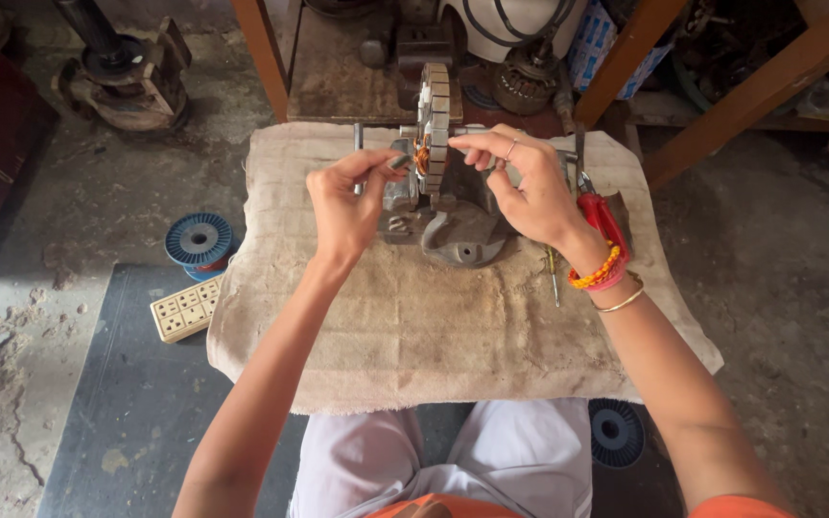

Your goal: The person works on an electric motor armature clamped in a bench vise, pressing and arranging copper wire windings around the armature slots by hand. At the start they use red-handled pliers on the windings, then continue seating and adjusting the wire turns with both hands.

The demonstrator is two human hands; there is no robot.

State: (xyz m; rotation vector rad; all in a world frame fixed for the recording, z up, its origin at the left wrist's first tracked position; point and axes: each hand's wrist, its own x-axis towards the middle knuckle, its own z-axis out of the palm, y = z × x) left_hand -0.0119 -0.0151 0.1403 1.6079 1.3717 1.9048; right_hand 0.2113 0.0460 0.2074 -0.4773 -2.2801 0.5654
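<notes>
Left hand [343,206] pinched on wire, right hand [520,187] half-open touching stator [433,120] (cloth [414,326] edges bare).

We see a low table covered by a beige cloth [414,326]; on it stand a grey winding stand [453,225], red pliers [602,216] and a small screwdriver [553,273].

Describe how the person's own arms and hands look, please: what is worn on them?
Both arms are bare up to short orange sleeves. The right hand has a thin ring on one finger; its wrist carries an orange bead bracelet, a pink band and a thin gold bangle. The left hand wears nothing.
</notes>
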